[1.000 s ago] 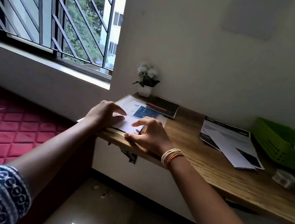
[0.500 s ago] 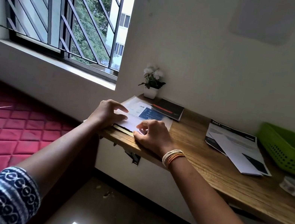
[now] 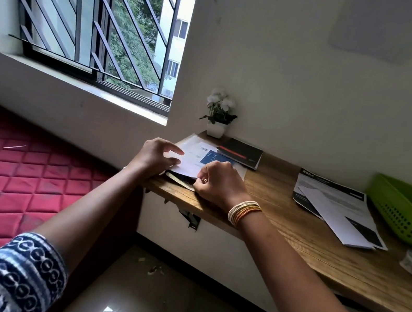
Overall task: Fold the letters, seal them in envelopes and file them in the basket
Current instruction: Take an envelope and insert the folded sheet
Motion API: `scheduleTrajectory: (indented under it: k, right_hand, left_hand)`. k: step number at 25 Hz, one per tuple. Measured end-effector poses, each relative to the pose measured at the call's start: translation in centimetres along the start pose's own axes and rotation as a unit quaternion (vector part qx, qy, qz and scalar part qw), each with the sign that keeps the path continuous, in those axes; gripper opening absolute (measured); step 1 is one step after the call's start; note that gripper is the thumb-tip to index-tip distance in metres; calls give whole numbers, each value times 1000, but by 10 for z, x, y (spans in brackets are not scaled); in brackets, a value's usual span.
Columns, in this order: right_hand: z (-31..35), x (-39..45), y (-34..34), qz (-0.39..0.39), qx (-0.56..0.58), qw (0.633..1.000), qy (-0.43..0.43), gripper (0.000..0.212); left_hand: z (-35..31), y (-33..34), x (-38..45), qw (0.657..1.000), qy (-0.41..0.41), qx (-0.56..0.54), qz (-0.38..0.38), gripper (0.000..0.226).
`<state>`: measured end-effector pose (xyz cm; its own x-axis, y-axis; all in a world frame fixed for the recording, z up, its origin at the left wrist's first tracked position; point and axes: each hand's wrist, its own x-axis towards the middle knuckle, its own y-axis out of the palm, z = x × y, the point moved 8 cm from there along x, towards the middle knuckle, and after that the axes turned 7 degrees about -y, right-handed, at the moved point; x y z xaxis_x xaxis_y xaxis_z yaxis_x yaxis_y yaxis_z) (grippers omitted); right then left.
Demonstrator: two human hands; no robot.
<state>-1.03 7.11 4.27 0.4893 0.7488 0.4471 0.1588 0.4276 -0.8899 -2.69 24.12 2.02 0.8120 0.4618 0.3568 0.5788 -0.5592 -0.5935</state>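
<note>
At the table's left end, the left hand presses the letter flat while the right hand pinches its near edge, mid-fold; creasing likely follows, the green basket well apart.

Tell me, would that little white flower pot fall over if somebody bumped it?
Probably, yes. The flower pot looks small with a narrow base, and the flowers stand taller than it, so it seems top-heavy. It likely weighs little. It stands close to the wall, which might catch it.
</note>
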Motion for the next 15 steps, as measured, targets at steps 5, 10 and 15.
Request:
scheduleTrajectory:
  k: [5,10,15]
  right_hand:
    - [0,-18,-16,-115,12,993,-14,18]
    - [-2,-35,-46,-204,131,970,9,11]
    - [-9,-36,-77,-241,229,942,45,11]
  left_hand:
    - [-8,2,-2,999,38,11,11,31]
    - [-10,3,-4,998,56,25,15,39]
    - [-37,4,-22,980,183,82,-8,23]
